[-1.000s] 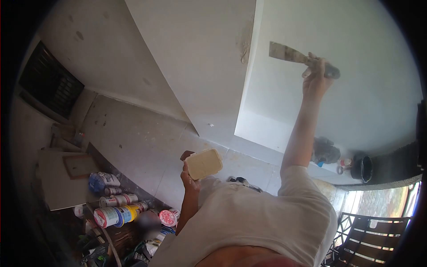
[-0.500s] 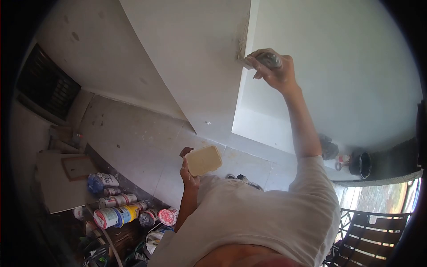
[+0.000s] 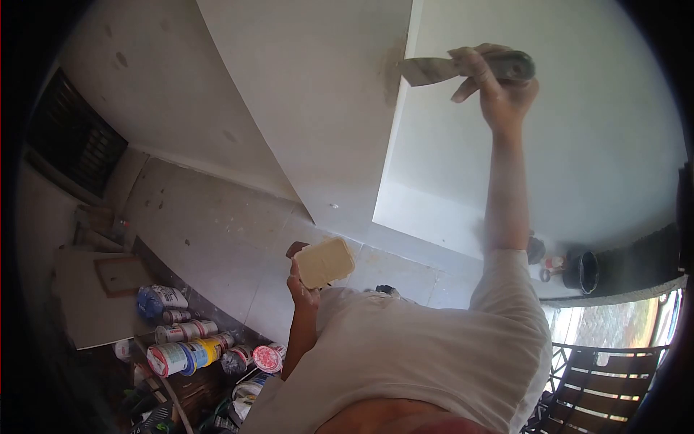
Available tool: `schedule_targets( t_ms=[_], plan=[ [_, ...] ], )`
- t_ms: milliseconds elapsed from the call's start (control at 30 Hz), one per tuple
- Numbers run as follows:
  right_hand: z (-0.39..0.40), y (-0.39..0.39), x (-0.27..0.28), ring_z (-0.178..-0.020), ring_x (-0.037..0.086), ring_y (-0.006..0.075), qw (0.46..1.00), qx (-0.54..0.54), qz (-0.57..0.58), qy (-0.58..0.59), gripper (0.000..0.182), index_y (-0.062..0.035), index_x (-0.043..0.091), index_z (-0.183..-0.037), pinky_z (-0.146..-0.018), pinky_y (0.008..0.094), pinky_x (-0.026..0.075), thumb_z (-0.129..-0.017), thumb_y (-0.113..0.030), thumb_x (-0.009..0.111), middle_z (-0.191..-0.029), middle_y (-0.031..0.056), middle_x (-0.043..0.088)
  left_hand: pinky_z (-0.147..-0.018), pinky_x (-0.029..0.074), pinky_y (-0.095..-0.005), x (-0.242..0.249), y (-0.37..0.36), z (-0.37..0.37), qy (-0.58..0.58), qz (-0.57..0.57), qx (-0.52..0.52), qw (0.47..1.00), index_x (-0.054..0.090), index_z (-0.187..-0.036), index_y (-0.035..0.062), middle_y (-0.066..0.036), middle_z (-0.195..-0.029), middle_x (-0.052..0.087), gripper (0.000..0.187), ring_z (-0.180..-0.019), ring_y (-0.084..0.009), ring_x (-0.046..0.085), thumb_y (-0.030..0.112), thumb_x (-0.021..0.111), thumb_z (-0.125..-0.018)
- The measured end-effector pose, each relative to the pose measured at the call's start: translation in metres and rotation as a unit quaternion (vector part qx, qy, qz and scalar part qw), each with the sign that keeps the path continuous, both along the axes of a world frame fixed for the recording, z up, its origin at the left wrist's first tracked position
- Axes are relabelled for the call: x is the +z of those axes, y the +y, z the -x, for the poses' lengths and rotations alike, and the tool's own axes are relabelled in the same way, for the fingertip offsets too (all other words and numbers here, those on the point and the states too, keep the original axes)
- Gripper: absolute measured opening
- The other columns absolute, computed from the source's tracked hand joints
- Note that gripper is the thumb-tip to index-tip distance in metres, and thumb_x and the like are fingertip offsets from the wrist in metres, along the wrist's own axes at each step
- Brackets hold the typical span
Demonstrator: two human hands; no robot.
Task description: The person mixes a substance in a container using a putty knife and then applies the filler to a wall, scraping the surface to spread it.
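Observation:
My right hand is raised and wrapped round the dark handle of a putty knife. The flat metal blade points left, its tip right at the edge of the wall corner. Beside that tip, a rough brownish patch marks the wall face. Lower down, in front of my shirt, my left hand grips a cream-coloured rectangular tub from its left side. Pale smears show on my left fingers.
Paint cans and other containers lie at the lower left, near a leaning board. A black bucket stands at the right by the wall, above a slatted metal chair. Light tiles cover the floor.
My right hand has moved right and slightly up with the putty knife, and its blade now shows broadside. The tub in my left hand has shifted slightly left.

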State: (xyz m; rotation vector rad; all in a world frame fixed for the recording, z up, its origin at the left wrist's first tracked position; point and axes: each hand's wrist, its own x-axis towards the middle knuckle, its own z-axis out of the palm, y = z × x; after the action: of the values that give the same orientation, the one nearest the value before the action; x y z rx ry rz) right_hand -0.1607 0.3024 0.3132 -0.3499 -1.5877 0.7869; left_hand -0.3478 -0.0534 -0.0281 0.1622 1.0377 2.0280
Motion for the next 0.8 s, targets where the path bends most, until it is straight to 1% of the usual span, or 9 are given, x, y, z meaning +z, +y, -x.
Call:
schedule_targets(
  t_ms=[100,167,267,367,433,500,600,700,800],
  plan=[
    [0.012,-0.001,-0.016,-0.051,0.066,0.0192,0.994,0.054,0.095,-0.005,0.018,0.0081,0.069,-0.089,-0.043,0.0266,0.052,-0.085,-0.006,0.079,-0.084,0.0151,0.071,-0.107,0.045,-0.0396,0.008,0.0,-0.001,0.009,0.008,-0.002,1.0,0.052,-0.136,0.0025,-0.01,-0.132,0.06,0.052,-0.124,-0.0234,0.057,0.043,0.041,-0.105],
    [0.014,0.019,-0.03,-0.052,0.065,0.0196,0.995,0.06,0.084,-0.005,0.02,0.0083,0.068,-0.089,-0.044,0.0267,0.053,-0.087,-0.009,0.077,-0.085,0.0176,0.072,-0.107,0.045,-0.0396,0.01,0.002,0.0,0.009,0.022,0.003,1.0,0.051,-0.137,0.0028,-0.01,-0.132,0.06,0.052,-0.124,-0.0233,0.057,0.043,0.041,-0.105],
    [0.005,0.066,-0.051,-0.051,0.064,0.0207,0.988,0.092,0.099,0.08,0.022,0.0085,0.066,-0.091,-0.045,0.028,0.053,-0.091,-0.013,0.073,-0.091,0.0248,0.073,-0.107,0.045,-0.0393,0.014,0.003,0.001,0.001,0.021,-0.005,1.0,0.052,-0.136,0.0025,-0.01,-0.132,0.06,0.052,-0.124,-0.0233,0.057,0.043,0.042,-0.105],
    [-0.001,0.06,-0.063,-0.051,0.063,0.0214,0.984,0.082,0.113,0.112,0.023,0.0099,0.065,-0.093,-0.046,0.0288,0.053,-0.091,-0.011,0.073,-0.091,0.0258,0.072,-0.107,0.045,-0.0388,0.007,0.001,0.003,0.016,0.035,0.004,0.999,0.052,-0.136,0.002,-0.01,-0.132,0.06,0.051,-0.124,-0.0232,0.057,0.041,0.042,-0.105],
    [-0.017,0.063,-0.073,-0.051,0.063,0.0222,0.977,0.037,0.125,0.17,0.022,0.0106,0.064,-0.097,-0.047,0.0298,0.053,-0.092,-0.01,0.071,-0.089,0.0268,0.072,-0.106,0.045,-0.0385,0.004,0.001,0.001,0.016,0.046,0.015,0.999,0.053,-0.136,0.0017,-0.01,-0.132,0.06,0.051,-0.124,-0.023,0.057,0.041,0.042,-0.105],
    [-0.033,0.061,-0.081,-0.067,0.07,0.0238,0.983,-0.104,0.106,0.108,0.015,0.0082,0.062,-0.101,-0.045,0.0271,0.053,-0.095,-0.005,0.065,-0.094,0.0268,0.07,-0.106,0.045,-0.0384,0.004,0.001,0.0,0.001,0.043,0.026,0.999,0.053,-0.136,0.0016,-0.01,-0.132,0.06,0.051,-0.124,-0.0228,0.057,0.041,0.042,-0.105],
    [-0.055,0.062,-0.108,-0.083,0.073,0.029,0.957,-0.023,0.139,0.255,0.013,0.0072,0.061,-0.102,-0.045,0.0279,0.055,-0.095,-0.003,0.064,-0.093,0.0256,0.07,-0.107,0.045,-0.0385,0.004,0.002,0.0,-0.013,0.059,0.036,0.998,0.053,-0.136,0.002,-0.01,-0.132,0.061,0.051,-0.124,-0.0225,0.058,0.041,0.042,-0.105],
    [-0.044,0.025,-0.101,-0.093,0.072,0.0332,0.973,0.042,0.108,0.2,0.012,0.0056,0.06,-0.103,-0.045,0.0289,0.056,-0.095,-0.002,0.063,-0.092,0.0253,0.069,-0.107,0.045,-0.0385,0.008,0.002,0.0,-0.002,0.031,0.017,0.999,0.053,-0.136,0.0022,-0.009,-0.131,0.061,0.05,-0.123,-0.0227,0.058,0.041,0.043,-0.105],
    [-0.015,-0.012,-0.09,-0.08,0.073,0.0324,0.982,0.081,0.087,0.15,0.014,0.0065,0.06,-0.102,-0.045,0.032,0.057,-0.095,-0.004,0.065,-0.094,0.0277,0.069,-0.106,0.046,-0.0383,0.006,0.002,0.003,-0.019,0.034,0.003,0.999,0.053,-0.136,0.0024,-0.009,-0.13,0.062,0.05,-0.122,-0.0228,0.059,0.041,0.043,-0.105]
  ],
)
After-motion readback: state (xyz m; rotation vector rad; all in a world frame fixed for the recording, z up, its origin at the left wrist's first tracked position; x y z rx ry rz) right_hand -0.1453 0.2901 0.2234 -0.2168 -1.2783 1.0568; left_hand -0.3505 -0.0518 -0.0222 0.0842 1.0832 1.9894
